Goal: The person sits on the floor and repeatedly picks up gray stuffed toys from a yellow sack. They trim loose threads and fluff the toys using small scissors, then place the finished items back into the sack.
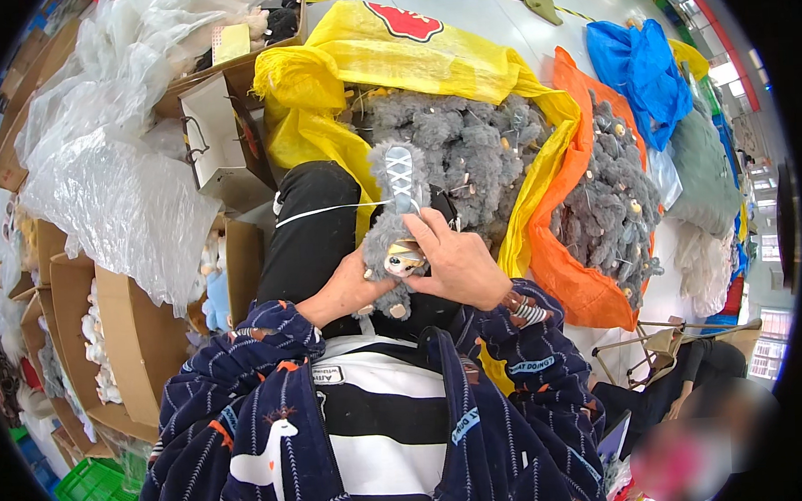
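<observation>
A grey plush doll (385, 231) lies over my lap, its small face turned up and a gold band across its brow. Above the face stretches a furry grey strip whose shiny panel carries criss-cross white lacing (399, 172). One loose white cord (323, 209) runs left from it across my black trouser leg. My left hand (344, 284) grips the doll's side, fingers partly hidden behind it. My right hand (462, 261) holds the doll from the other side, thumb near the face and fingertips at the fur just below the lacing.
A yellow woven sack (321, 52) full of grey plush dolls (477, 149) stands before me. Beside it is an orange sack (549, 253) with more. Clear plastic sheeting (120, 164) and cardboard boxes (141, 333) of plush toys lie left. A co-worker (702, 372) sits at lower right.
</observation>
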